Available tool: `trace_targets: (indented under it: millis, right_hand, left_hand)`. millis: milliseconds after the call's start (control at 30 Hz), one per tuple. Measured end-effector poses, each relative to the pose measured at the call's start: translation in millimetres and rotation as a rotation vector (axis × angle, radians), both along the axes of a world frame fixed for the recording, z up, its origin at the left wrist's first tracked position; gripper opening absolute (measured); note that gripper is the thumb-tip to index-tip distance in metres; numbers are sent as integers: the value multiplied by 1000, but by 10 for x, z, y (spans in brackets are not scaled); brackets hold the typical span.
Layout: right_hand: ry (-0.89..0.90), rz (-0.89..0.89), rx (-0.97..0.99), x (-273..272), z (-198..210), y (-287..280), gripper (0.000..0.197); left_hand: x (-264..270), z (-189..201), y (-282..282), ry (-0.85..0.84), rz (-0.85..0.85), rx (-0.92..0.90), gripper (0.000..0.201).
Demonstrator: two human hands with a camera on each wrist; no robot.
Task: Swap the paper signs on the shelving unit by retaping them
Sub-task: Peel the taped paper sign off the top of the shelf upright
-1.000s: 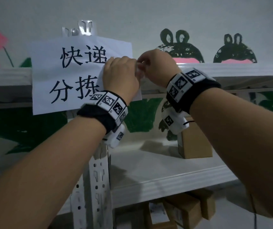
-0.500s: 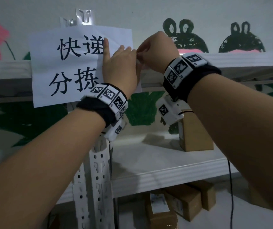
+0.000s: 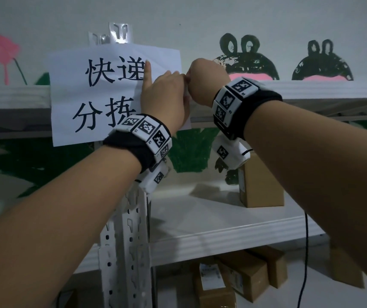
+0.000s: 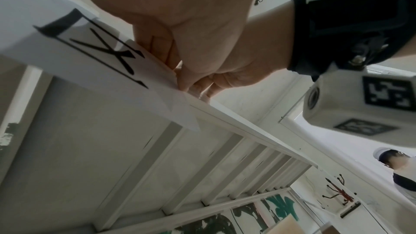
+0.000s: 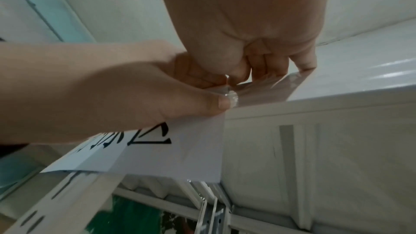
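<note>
Wall: pale grey-white painted wall [image 3: 200,14], matt.
Mural: pink painted flower [image 3: 3,52] at left; two black round painted figures [image 3: 245,61] with looped ears at right; green painted leaves [image 3: 189,150] lower down.
Furniture: white metal shelving unit [image 3: 333,90] with perforated upright post [image 3: 127,241] and flat shelf board [image 3: 222,214].
Stock: brown cardboard box [image 3: 260,185] on shelf board; further cardboard boxes [image 3: 251,276] beneath.
Floor: pale grey floor [image 3: 311,294].
Light: dim, even.

L grip [image 3: 163,101]: index up, thumb pinch; R grip [image 3: 207,81]: curled pinch alongside.
</note>
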State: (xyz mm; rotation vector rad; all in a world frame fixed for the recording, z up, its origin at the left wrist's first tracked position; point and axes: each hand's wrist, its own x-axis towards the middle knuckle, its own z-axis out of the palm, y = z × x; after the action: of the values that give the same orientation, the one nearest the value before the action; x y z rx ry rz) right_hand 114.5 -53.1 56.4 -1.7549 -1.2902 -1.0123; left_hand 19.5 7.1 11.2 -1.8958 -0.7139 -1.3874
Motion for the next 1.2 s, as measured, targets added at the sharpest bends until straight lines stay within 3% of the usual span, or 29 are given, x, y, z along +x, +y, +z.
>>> trace_targets:
  millis: [133,200,333,567,767,900,1033,1200]
  right_hand:
    - [40,23,-68,11,89,-31,25]
    - [48,65,-95,31,113,-55,20]
    - [56,130,-130,75,77,-155,31]
    - [163,373,-36,94,-2,-283,35]
    - [312,508,67,-57,-98,-360,30]
    - [504,751,254,-306,-167,-416,25]
    - [587,771,291,-572,-295,-398,58]
    - [561,686,347,-817,-297,-414,23]
  left_hand:
    - [0,3,22,14,2,-7,28]
    - [-19,-18,36,42,32,-1,40]
    - [-37,-139,20,79,83,-14,71]
    - [-52,-303,-58,50,-4,-110,95]
    - [-293,-458,-99,4,-123,-136,88]
    - [-498,-527,-66,-28,-171,-156,85]
    - [-704,-603,-13,-80,-239,-253,82]
    - [-982,-705,11,-143,-322,-376,80]
